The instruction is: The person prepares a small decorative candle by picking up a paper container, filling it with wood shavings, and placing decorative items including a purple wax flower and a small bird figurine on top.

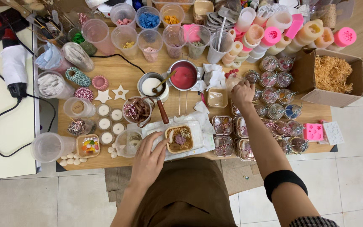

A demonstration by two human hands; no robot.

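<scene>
The left hand (pixel 148 157) rests at the near edge of the wooden bench (pixel 122 69), its fingers curled against the left rim of a small rounded-rectangle tray (pixel 179 138); it steadies the tray by touch and does not lift it. The tray sits on white paper (pixel 200 130) just in front of the person, filled with what looks like set wax and small decorations, a pink heart among them. I judge it light but fragile on top: the rim looks thin and may flex, so the firm places to hold are the two short ends, low down, fingers clear of the filling. Its long axis runs left to right, parallel to the bench edge, open face upward.

Further right, the right hand (pixel 242 94) reaches out over the bench, knuckles up, fingers bent down beside a small clear cup (pixel 233 80) and the rows of wrapped jars (pixel 269 96). Whether it grips anything I cannot tell; the fingertips are hidden.
</scene>
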